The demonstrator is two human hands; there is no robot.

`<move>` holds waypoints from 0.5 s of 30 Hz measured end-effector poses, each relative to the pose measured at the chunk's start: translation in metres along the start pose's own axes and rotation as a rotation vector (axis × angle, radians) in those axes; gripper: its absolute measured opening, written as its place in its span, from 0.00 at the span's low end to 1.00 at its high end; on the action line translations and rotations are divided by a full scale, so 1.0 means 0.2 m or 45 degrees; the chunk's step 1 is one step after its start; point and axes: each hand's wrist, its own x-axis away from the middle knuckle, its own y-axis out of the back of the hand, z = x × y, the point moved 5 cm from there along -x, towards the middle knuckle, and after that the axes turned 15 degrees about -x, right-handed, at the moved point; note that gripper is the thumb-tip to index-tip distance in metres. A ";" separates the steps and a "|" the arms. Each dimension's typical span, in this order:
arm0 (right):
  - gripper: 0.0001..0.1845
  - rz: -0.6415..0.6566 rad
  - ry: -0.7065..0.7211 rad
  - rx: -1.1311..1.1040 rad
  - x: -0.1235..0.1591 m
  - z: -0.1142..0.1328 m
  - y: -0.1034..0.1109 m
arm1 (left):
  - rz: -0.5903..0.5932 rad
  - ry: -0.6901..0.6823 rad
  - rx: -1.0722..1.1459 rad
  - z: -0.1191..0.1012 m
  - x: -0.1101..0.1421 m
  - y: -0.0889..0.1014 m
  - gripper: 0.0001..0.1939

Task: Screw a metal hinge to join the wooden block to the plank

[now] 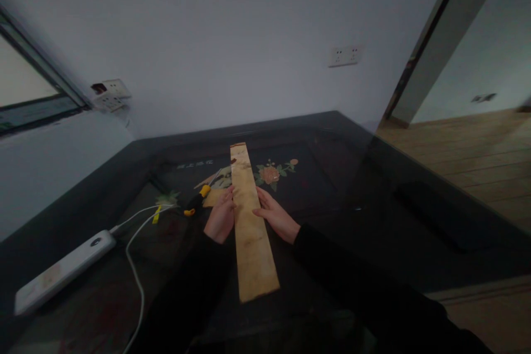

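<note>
A long, narrow wooden board (251, 227) with dark stains points away from me over the dark table. My left hand (222, 215) grips its left edge near the middle. On the opposite edge, my right hand (276, 214) holds the board with the thumb on its upper face and the other fingers partly hidden beneath. A screwdriver (198, 199) with a yellow and black handle lies just left of my left hand, its shaft pointing toward the far side. Beside it, a flat tan piece (213, 197) shows partly behind my left hand.
A white power bank (64, 271) with a white cable (135, 268) lies at the left. The dark table (332, 177) has a printed flower pattern and meets the wall. A dark flat object (435, 215) rests at the right. Wall sockets (345, 56) are above the table.
</note>
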 end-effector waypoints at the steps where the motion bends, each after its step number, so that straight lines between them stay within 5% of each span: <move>1: 0.40 -0.005 -0.006 -0.008 0.01 0.00 0.00 | -0.013 0.021 -0.001 0.00 0.01 0.00 0.25; 6: 0.38 -0.058 -0.019 -0.048 0.05 0.05 0.02 | -0.057 0.031 -0.031 0.01 0.05 -0.09 0.26; 15: 0.31 -0.180 0.003 -0.025 0.20 0.22 0.23 | -0.016 0.059 -0.042 0.07 0.12 -0.37 0.28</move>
